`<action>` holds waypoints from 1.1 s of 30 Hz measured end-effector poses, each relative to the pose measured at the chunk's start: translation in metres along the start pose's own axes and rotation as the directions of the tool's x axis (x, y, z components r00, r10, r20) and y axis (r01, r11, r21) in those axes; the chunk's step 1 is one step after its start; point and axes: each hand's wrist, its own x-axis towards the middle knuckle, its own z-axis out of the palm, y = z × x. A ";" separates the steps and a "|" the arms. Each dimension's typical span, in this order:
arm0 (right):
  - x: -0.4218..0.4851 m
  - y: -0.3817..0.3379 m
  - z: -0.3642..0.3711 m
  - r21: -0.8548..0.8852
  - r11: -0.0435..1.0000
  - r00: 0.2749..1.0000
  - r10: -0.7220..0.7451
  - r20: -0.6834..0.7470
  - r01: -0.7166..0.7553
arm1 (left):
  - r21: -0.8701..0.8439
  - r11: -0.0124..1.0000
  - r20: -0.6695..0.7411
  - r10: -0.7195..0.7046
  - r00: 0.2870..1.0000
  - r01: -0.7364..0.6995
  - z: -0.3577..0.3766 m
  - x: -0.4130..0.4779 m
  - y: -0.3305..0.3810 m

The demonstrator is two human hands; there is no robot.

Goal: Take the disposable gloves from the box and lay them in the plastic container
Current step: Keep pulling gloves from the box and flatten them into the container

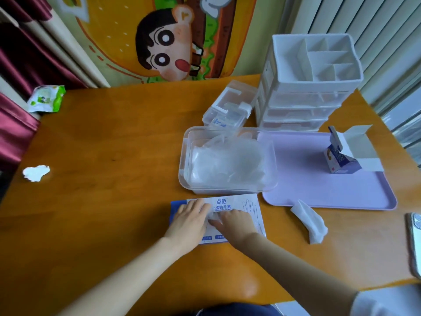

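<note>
Two hands lie on one flat blue-and-white glove box point(246, 206): left hand point(190, 221) presses flat with straight fingers; whether right hand point(234, 224) grips anything, I cannot tell. At twelve o'clock, one clear plastic container point(185, 156) holds translucent gloves point(227, 163).

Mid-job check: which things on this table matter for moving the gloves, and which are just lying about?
For the job: glove box, under left hand and right hand; clear plastic container; gloves piled in it.

Lying about: pink tray, open purple carton, white drawer organiser, small lidded box, phone, wet-wipe pack, crumpled tissue, folded tissue.
</note>
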 end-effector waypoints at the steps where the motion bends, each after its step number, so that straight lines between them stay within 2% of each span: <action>1: 0.001 -0.002 -0.001 -0.018 1.000 1.000 -0.008 0.028 0.008 | -0.013 1.000 0.024 -0.024 0.999 0.024 0.003 -0.003 0.000; 4: 0.003 -0.002 -0.005 0.164 0.981 0.993 0.096 0.067 -0.106 | -0.053 0.997 0.059 -0.054 0.997 0.057 0.007 -0.007 0.000; 7: 0.002 0.003 -0.006 0.440 0.870 0.973 0.223 0.054 -0.223 | -0.066 0.995 0.072 -0.071 0.995 0.075 0.007 -0.007 0.000; 9: -0.001 0.005 -0.007 0.566 0.795 0.965 0.261 0.007 -0.218 | -0.070 0.994 0.080 -0.074 0.994 0.080 0.007 -0.008 -0.001; 13: -0.010 0.019 -0.013 0.637 0.760 0.958 0.261 -0.118 -0.129 | -0.059 0.995 0.112 -0.079 0.991 0.086 0.003 -0.007 0.000; 15: -0.017 0.028 -0.023 0.688 0.720 0.932 0.302 -0.201 -0.085 | -0.058 0.995 0.119 -0.072 0.990 0.079 0.001 -0.007 0.000; 18: -0.028 0.038 -0.050 0.704 0.710 0.863 0.363 -0.352 -0.012 | -0.051 0.997 0.132 -0.052 0.990 0.059 0.000 -0.006 0.000; 21: -0.034 0.046 -0.080 0.645 0.762 0.760 0.387 -0.523 0.055 | -0.071 0.996 0.166 -0.046 0.985 0.058 -0.005 -0.004 -0.002; 25: -0.037 0.056 -0.107 0.516 0.853 0.698 0.321 -0.640 0.080 | -0.249 0.961 0.203 -0.073 0.976 0.124 -0.029 0.000 0.000; 27: -0.037 0.058 -0.114 0.461 0.884 0.692 0.283 -0.665 0.082 | -0.375 0.919 0.097 -0.096 0.991 0.125 -0.047 0.003 0.007; 31: -0.039 0.051 -0.124 0.451 0.884 0.719 0.235 -0.655 0.122 | -0.564 0.826 -0.227 -0.129 0.965 -0.022 -0.086 0.015 0.029; 33: -0.039 0.044 -0.127 0.470 0.864 0.753 0.189 -0.630 0.177 | -0.617 0.783 -0.266 -0.109 0.958 -0.082 -0.101 0.026 0.034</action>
